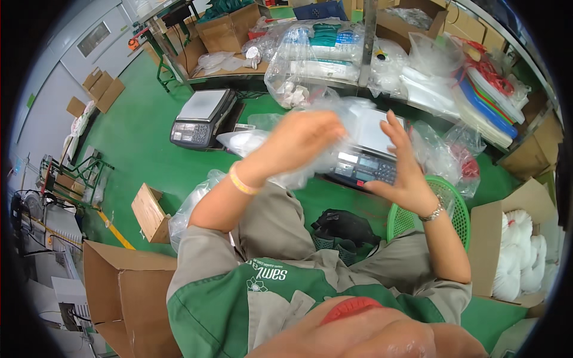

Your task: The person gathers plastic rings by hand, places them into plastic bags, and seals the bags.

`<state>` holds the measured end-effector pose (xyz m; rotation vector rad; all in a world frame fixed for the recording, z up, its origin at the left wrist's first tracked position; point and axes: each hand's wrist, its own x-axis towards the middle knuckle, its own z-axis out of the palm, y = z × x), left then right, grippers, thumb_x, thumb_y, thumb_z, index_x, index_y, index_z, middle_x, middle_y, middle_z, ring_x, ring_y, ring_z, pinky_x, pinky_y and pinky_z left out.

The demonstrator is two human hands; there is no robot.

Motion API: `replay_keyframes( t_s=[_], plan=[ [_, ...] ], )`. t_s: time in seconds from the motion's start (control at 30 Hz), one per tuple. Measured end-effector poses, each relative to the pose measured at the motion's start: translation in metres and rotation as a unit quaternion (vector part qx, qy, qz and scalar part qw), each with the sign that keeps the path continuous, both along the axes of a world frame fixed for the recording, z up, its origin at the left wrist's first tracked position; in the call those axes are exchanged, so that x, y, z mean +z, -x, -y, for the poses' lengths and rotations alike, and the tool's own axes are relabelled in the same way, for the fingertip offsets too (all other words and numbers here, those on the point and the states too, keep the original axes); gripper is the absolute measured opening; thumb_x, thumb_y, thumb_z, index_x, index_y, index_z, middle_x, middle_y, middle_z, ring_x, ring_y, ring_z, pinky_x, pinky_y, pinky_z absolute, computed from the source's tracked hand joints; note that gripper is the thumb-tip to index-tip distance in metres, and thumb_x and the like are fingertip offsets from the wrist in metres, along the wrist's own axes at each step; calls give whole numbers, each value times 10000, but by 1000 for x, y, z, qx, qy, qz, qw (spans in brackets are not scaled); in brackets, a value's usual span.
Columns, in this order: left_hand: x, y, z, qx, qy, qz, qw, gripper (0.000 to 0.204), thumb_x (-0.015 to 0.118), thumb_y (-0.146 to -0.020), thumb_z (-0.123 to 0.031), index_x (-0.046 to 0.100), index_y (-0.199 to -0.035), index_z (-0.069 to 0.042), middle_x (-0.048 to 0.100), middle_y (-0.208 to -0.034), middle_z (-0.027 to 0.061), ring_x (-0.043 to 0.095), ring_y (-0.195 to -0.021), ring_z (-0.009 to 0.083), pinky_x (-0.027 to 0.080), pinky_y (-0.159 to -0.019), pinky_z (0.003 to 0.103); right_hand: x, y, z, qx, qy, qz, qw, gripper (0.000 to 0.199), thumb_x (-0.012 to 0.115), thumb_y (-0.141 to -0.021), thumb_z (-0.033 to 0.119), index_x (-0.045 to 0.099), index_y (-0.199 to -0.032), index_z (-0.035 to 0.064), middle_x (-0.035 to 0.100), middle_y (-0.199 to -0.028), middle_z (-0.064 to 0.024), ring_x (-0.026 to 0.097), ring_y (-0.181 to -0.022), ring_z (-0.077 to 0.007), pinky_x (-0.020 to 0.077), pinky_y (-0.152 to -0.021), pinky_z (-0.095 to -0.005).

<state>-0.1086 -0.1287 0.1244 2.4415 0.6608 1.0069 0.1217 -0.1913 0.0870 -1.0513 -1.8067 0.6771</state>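
Raised at chest height over the lap: a clear plastic bag [334, 128], crumpled, pinched by the left hand [298, 140] with fingers curled shut into the film. Right hand [403, 164] flat against the bag's right side, fingers spread and straight. Contents of bag blurred, perhaps something white. At right, an open cardboard box [495, 238] packed with white bundles; beside the knee, a green mesh basket [456, 206]. Below the bag, a weighing scale [370, 158]; another scale [200, 116] left on the green floor [143, 137]. Cluttered shelf [334, 65] behind.
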Motion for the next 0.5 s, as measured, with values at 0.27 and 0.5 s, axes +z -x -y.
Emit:
replay_keyframes(
  t_s=[0.27,0.5],
  plan=[
    [-19,-10,-7,-20,125,-3,992,195,701,-746,-136,541,-793,-36,397,-629,12,357,-568,102,298,-498,266,-27,-42,-30,-18,-115,139,983,244,683,-644,90,462,-738,47,609,-1048,-104,564,-937,-274,422,-804,-348],
    [-47,7,-58,118,5,0,993,151,615,-790,-80,639,-910,10,591,-681,111,523,-587,146,414,-547,265,-6,-70,-17,-137,5,121,983,144,586,-673,5,491,-781,20,530,-684,-83,497,-590,-178,396,-551,-276]
  ],
)
